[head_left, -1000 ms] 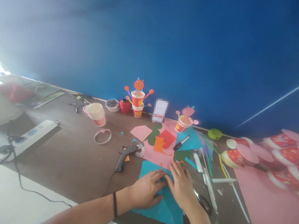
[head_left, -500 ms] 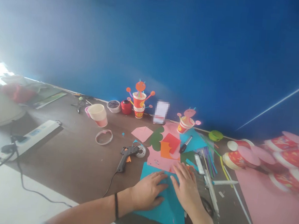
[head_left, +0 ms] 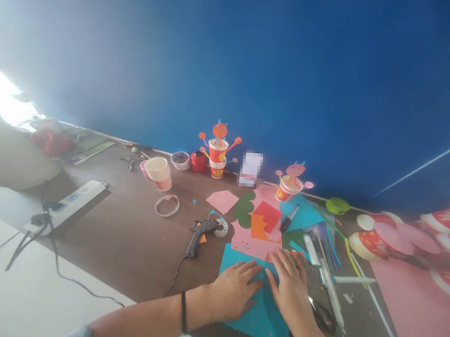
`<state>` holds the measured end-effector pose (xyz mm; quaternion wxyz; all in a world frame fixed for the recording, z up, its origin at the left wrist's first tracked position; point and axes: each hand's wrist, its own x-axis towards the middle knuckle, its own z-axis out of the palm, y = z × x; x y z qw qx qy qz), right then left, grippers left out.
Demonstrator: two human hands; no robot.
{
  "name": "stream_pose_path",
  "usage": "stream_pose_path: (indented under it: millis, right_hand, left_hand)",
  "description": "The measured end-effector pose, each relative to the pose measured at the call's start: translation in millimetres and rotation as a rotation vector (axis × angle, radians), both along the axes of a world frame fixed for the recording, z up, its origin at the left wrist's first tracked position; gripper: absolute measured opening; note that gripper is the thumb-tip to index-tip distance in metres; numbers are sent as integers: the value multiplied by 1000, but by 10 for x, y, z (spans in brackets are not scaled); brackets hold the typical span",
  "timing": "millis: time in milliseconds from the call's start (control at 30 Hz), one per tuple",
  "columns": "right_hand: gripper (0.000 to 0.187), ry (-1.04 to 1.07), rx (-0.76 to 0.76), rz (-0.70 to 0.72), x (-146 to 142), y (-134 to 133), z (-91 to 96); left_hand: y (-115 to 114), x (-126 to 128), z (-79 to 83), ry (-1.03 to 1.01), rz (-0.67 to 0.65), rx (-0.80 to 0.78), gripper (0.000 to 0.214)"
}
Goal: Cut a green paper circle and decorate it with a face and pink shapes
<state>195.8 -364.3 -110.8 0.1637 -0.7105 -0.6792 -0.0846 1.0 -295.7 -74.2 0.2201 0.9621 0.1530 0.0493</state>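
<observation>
A sheet of blue paper [head_left: 264,325] lies on the table in front of me, with both hands over it. My left hand [head_left: 235,290] rests on its left part, fingers stretched out and slightly apart. On the upper right part lies my right hand [head_left: 288,286], its fingers extended toward the far edge. Neither hand grips anything. Just beyond the fingertips are pink paper [head_left: 243,241], an orange piece [head_left: 261,228] and a red piece [head_left: 270,215]. Orange-handled scissors [head_left: 299,257] show partly beside my right hand.
To the left lie a hot glue gun [head_left: 196,238] with its cord, a tape roll [head_left: 221,228] and a power strip [head_left: 70,204]. Paper-cup figures [head_left: 218,152] stand by the blue wall. Pens [head_left: 311,249] and decorated cups [head_left: 374,235] are at the right.
The whole scene has shifted slightly right in view as the head turned left. Both hands stay flat on the blue paper in nearly the same pose.
</observation>
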Motion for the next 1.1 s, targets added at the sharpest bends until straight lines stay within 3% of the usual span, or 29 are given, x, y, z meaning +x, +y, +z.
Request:
stream_pose_path:
  millis: [200, 333, 567, 667, 900, 1100]
  right_hand:
    - [36, 36, 104, 2, -16, 19, -113]
    - [34, 59, 167, 17, 11, 45, -150]
    - [29, 61, 147, 7, 20, 71, -82]
    - [28, 51, 142, -22, 17, 69, -69]
    - [31, 28, 123, -119, -11, 55, 6]
    - [32, 6, 64, -194, -49, 36, 114]
  left_hand:
    - [-57, -76, 20, 50, -23, -74, 67]
    - [-40, -132, 150, 46, -39, -113, 71]
    - [-41, -195, 359, 44, -67, -140, 79]
    - [-46, -202, 330, 62, -75, -130, 78]
    - [-23, -176, 75, 76, -93, -169, 83]
    - [22, -314, 101, 83, -78, -164, 82]
